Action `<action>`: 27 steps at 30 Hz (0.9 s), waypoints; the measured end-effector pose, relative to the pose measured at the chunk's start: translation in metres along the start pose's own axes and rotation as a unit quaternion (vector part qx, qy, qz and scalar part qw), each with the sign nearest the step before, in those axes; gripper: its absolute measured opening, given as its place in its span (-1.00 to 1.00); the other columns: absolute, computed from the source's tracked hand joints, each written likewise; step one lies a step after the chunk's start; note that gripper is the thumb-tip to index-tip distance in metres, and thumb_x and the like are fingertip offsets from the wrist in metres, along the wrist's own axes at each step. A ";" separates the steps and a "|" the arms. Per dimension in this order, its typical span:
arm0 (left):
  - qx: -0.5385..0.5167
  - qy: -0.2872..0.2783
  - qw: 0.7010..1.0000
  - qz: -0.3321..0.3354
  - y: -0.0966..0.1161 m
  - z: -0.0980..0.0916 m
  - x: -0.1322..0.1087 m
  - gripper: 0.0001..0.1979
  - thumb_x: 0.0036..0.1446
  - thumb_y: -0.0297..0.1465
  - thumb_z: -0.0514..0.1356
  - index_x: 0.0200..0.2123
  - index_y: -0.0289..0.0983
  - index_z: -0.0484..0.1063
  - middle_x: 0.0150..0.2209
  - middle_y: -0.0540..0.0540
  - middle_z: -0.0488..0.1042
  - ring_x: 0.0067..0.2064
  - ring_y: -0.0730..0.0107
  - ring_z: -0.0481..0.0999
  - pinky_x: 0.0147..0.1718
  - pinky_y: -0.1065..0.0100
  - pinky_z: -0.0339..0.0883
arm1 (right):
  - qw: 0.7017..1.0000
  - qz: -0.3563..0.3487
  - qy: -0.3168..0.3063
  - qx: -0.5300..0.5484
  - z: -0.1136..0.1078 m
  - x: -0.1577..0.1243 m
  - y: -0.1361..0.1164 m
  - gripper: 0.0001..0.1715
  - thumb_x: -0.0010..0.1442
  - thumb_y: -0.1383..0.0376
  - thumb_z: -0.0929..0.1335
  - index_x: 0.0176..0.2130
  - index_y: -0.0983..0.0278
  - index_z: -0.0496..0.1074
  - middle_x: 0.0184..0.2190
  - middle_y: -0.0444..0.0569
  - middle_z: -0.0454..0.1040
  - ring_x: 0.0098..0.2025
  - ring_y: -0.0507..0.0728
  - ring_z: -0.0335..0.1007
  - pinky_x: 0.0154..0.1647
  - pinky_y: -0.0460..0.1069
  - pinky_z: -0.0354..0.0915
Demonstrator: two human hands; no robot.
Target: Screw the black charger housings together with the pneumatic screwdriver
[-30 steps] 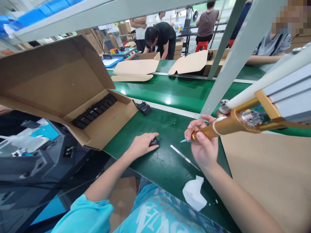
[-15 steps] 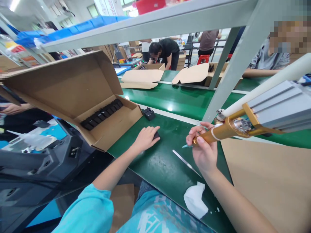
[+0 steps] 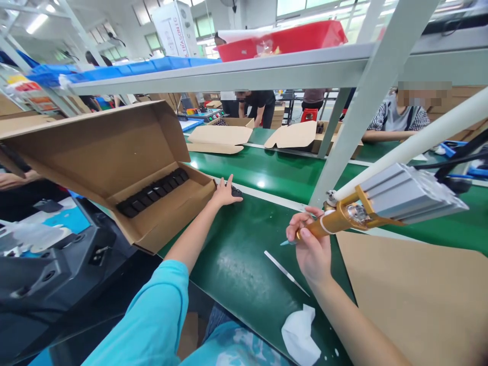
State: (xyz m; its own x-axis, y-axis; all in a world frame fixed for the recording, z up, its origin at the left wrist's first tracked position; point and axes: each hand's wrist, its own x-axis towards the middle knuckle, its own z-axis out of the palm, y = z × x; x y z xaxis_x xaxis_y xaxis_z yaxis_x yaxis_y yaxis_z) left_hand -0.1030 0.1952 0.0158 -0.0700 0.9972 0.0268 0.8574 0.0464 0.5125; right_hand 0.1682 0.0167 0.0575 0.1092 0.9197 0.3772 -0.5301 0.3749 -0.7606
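Beside the open carton [image 3: 176, 209], left hand [image 3: 224, 194] has moved out to the black part [image 3: 237, 192] from nearer on the green bench [image 3: 229, 264]; fingers splayed, can't tell if gripping. Right hand [image 3: 313, 249] stays wrapped around gold tool [image 3: 345, 217]. Handling apparently shifts cartonward.

Room lay over the green tabletop [image 3: 244, 239] between left hand [image 3: 224, 194] and right hand [image 3: 310, 239]; leftward of both, a carton [image 3: 171, 223] blocked passage.

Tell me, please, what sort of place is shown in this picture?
Most likely a factory assembly line: the person's right hand holds a gold-coloured tool over a green worktop, and an open cardboard box contains a row of black parts.
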 end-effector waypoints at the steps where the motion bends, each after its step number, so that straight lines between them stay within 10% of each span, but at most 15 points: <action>1: -0.028 -0.016 0.999 -0.017 -0.001 -0.001 0.004 0.16 -0.32 -0.19 0.47 0.34 -0.29 0.04 0.33 -0.48 0.02 0.36 -0.47 -0.11 0.24 -0.17 -0.11 | 1.000 -0.002 0.000 -0.003 0.000 0.001 0.000 -0.60 0.14 0.25 0.38 -0.01 0.10 0.29 -0.34 -0.15 0.41 -0.50 -0.01 0.32 -0.45 -0.02 0.26; 10: -0.325 -0.082 0.942 0.028 0.025 -0.009 -0.061 -0.16 0.04 0.12 -0.04 0.30 -0.20 0.06 0.12 -0.26 0.38 0.10 -0.06 0.43 -0.02 0.00 0.33 | 1.000 0.002 0.016 0.000 -0.006 0.007 0.000 -0.61 0.13 0.25 0.40 -0.03 0.11 0.31 -0.34 -0.15 0.43 -0.51 -0.01 0.34 -0.45 -0.04 0.27; 14: -0.710 -0.192 0.672 0.089 0.056 -0.006 -0.117 -0.10 -0.12 0.14 0.12 0.25 -0.18 0.18 0.06 -0.25 0.42 0.08 -0.15 0.42 -0.09 -0.02 0.35 | 0.999 0.001 0.032 -0.004 -0.008 0.008 -0.001 -0.61 0.11 0.26 0.40 -0.04 0.11 0.31 -0.35 -0.16 0.42 -0.51 -0.01 0.33 -0.45 -0.03 0.27; 17: -0.768 -0.241 0.585 0.097 0.076 -0.003 -0.141 -0.09 -0.21 0.08 0.25 0.21 -0.20 0.24 0.04 -0.25 0.44 0.13 -0.20 0.38 -0.01 -0.05 0.31 | 0.999 -0.003 0.037 -0.010 -0.009 0.010 -0.001 -0.61 0.10 0.25 0.41 -0.05 0.11 0.32 -0.37 -0.17 0.42 -0.53 -0.01 0.31 -0.47 -0.02 0.27; 27: -0.791 -0.262 0.548 0.072 0.091 0.000 -0.150 -0.13 -0.21 0.08 0.26 0.18 -0.16 0.27 -0.02 -0.21 0.46 0.10 -0.18 0.40 -0.09 -0.03 0.35 | 0.999 -0.011 0.039 -0.035 -0.009 0.011 -0.001 -0.62 0.12 0.23 0.41 -0.05 0.10 0.31 -0.37 -0.17 0.42 -0.51 0.00 0.32 -0.45 -0.02 0.29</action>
State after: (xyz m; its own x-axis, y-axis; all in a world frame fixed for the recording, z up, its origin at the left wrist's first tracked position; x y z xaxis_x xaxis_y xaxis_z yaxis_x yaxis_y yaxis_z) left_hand -0.0141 0.0501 0.0583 0.4527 0.8826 0.1272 -0.7092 0.2699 0.6513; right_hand 0.1775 0.0272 0.0576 0.1875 0.9165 0.3533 -0.4679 0.3996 -0.7883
